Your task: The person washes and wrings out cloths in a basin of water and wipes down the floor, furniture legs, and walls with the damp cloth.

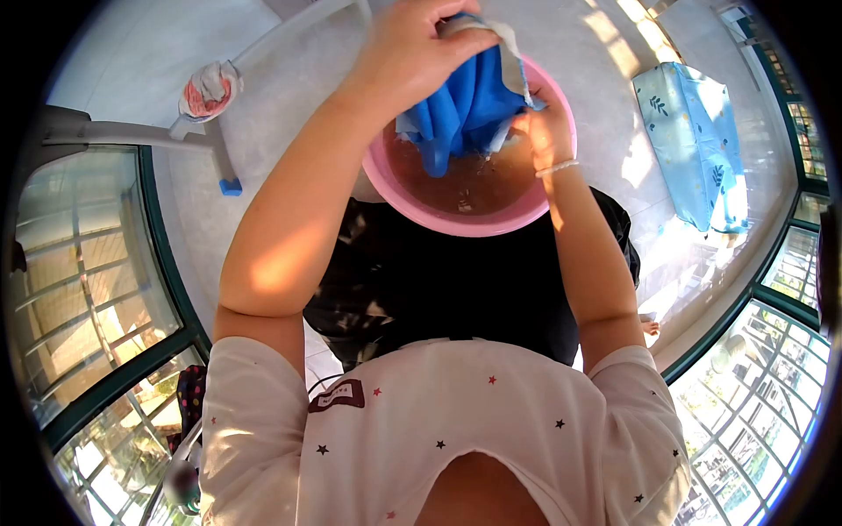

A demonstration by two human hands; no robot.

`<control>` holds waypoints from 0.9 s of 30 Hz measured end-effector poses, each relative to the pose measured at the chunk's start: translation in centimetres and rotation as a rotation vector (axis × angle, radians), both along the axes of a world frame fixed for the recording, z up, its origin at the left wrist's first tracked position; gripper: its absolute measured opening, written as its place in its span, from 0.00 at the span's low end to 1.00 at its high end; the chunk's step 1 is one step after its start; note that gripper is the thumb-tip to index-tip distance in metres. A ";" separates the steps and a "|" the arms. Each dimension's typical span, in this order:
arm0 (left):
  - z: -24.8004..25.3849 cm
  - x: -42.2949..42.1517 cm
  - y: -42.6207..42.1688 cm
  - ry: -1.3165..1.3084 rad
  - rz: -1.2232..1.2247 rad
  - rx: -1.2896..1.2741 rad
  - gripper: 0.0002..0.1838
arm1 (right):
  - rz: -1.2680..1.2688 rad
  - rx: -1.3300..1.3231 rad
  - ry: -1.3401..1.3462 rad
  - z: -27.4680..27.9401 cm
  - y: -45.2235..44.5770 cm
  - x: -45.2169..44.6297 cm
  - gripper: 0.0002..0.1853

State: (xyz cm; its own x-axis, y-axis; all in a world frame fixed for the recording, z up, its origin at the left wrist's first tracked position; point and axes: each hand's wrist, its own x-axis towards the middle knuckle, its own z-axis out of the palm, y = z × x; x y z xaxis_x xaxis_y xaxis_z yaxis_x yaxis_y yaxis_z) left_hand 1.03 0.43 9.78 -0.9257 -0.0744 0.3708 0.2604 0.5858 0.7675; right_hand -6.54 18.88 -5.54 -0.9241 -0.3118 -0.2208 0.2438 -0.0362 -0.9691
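Note:
A wet blue cloth (pixel 474 101) with a cream edge hangs in folds over a pink basin (pixel 465 226). Brownish water (pixel 452 188) fills the basin, and the cloth's lower folds reach down to about its surface. My left hand (pixel 425 39) is raised above the far side of the basin, its fingers closed around the cream edge. Lower and to the right, my right hand (pixel 542 127) pinches the cloth's right side inside the basin rim. A light bracelet (pixel 557 168) circles my right wrist.
A light blue box with leaf prints (pixel 693 145) stands on the tiled floor to the right. At left is a grey metal frame (pixel 132 133) with a red-and-white cloth (pixel 210 90) on it. Barred windows (pixel 754 403) line both sides.

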 end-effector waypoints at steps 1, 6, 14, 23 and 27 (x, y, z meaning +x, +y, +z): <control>-0.4 0.2 -1.1 -0.003 0.023 -0.031 0.07 | -0.086 -0.194 -0.035 1.9 0.1 -0.5 0.19; -4.4 0.9 -4.1 -0.122 0.223 0.100 0.09 | 0.068 -0.084 0.233 7.4 1.7 -1.6 0.16; -15.6 0.9 -1.7 -0.595 -0.068 -0.309 0.12 | 0.729 0.962 0.656 -1.1 1.1 -0.8 0.15; -23.0 2.0 2.6 -1.124 -0.464 -0.864 0.20 | 1.379 1.478 0.590 -7.3 -0.1 4.0 0.17; -22.2 1.8 3.6 -1.244 -0.439 -0.884 0.18 | 1.425 1.610 0.657 -9.3 -0.7 4.3 0.14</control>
